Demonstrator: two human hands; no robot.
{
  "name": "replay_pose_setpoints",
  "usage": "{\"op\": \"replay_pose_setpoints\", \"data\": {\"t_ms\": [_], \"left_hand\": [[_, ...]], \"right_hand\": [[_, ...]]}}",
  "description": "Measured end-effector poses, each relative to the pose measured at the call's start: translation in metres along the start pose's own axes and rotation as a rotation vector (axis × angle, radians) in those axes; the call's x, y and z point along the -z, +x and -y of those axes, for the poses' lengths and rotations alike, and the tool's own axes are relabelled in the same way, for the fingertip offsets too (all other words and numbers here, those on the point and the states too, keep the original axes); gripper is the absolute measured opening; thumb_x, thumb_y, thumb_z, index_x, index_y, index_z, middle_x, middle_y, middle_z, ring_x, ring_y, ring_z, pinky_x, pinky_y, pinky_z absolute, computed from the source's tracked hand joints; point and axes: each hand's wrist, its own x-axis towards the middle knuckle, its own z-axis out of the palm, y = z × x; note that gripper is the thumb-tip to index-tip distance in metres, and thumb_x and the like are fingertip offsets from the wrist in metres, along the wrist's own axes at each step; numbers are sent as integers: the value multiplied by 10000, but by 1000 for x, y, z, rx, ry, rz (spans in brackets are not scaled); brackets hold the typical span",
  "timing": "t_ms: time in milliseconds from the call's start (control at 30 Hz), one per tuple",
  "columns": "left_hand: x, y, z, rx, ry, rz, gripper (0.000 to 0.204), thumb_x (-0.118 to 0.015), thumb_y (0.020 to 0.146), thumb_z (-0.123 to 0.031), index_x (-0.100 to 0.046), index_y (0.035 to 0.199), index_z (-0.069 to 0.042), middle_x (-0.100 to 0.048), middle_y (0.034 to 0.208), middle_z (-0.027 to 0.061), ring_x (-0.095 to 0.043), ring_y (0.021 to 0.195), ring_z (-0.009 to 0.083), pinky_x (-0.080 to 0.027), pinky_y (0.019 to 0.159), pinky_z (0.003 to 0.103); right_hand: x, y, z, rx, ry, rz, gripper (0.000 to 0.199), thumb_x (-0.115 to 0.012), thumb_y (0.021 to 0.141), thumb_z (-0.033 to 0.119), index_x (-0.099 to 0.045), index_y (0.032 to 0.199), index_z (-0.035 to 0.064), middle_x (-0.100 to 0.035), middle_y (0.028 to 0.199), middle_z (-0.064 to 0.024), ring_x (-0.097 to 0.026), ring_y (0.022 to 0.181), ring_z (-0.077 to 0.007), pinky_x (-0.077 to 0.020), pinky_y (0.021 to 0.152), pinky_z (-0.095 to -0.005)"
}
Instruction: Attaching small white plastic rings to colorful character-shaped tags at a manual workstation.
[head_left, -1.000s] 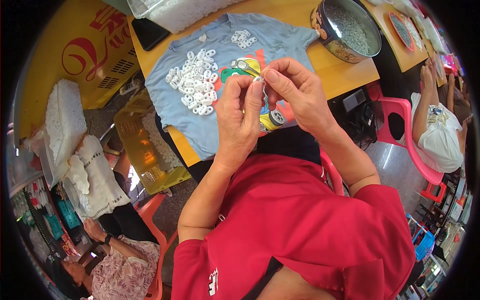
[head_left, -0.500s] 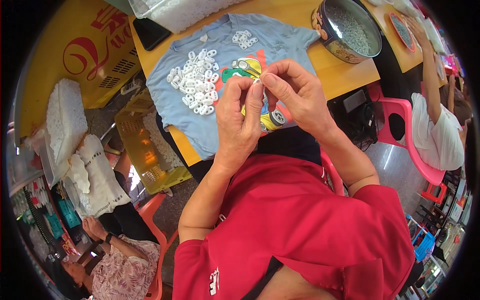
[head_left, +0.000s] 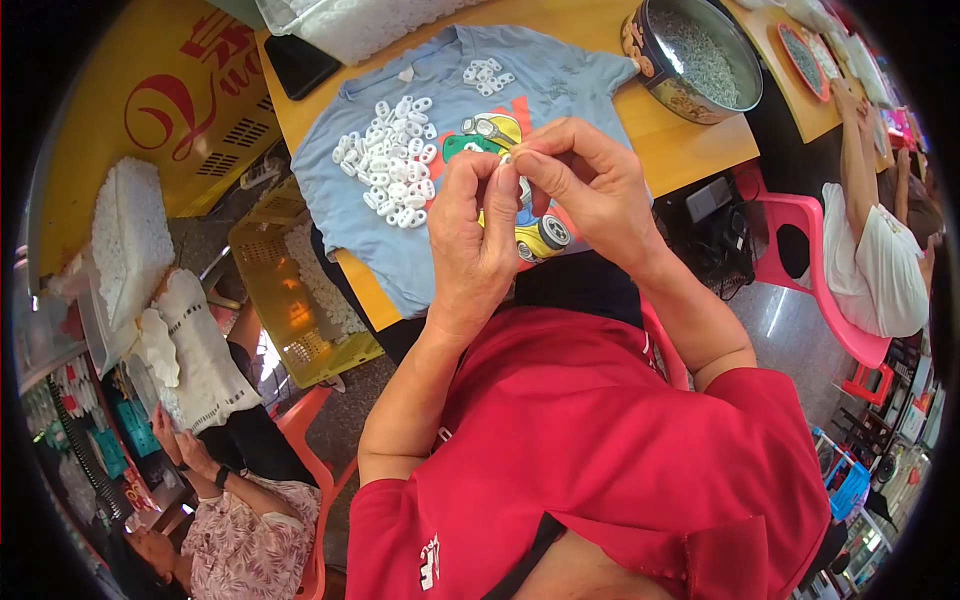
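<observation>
Above a light-blue T-shirt (head_left: 350, 120) spread on the table, both my hands meet with fingertips almost touching. My left hand (head_left: 470, 235) is closed, thumb and forefinger pinching a small white plastic piece (head_left: 506, 158), of which only a sliver shows. Thumb and forefinger of my right hand (head_left: 597, 195) pinch together right at that piece; whatever they grip is too small or hidden to name. Left of my hands lies a heap of white two-holed plastic pieces (head_left: 395, 165). A smaller cluster of white pieces (head_left: 487, 77) rests farther back on the shirt.
A round tin (head_left: 685, 100) of small metal parts stands at the back right. A dark phone (head_left: 298, 68) and a clear tub of white pieces (head_left: 365, 25) sit at the back left. A yellow crate (head_left: 330, 365) stands on the floor at left. Co-workers sit on both sides.
My hands stay together over the shirt, with only slight shifts of the fingers. The co-worker at left has raised their hands, and the one at right has moved an arm.
</observation>
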Motion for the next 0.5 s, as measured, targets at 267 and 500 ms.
{"op": "replay_pose_setpoints", "data": {"t_ms": [267, 500], "left_hand": [[2, 0, -3, 75, -167, 27, 126, -523, 1009, -129, -525, 967, -11, -530, 737, 5, -483, 661, 63, -409, 585, 225], [2, -1, -2, 59, -143, 29, 93, -539, 995, -99, -530, 963, -12, -532, 758, 10, -489, 663, 68, -413, 586, 227]], "right_hand": [[2, 2, 2, -117, 173, -1, 177, -587, 983, 161, -610, 1016, -11, -623, 846, -44, -573, 650, -76, -507, 583, -246], [-1, 2, 1, -128, 148, -5, 191, -591, 983, 175, -603, 1020, -11, -611, 837, -32, -562, 635, -68, -497, 579, -238]]}}
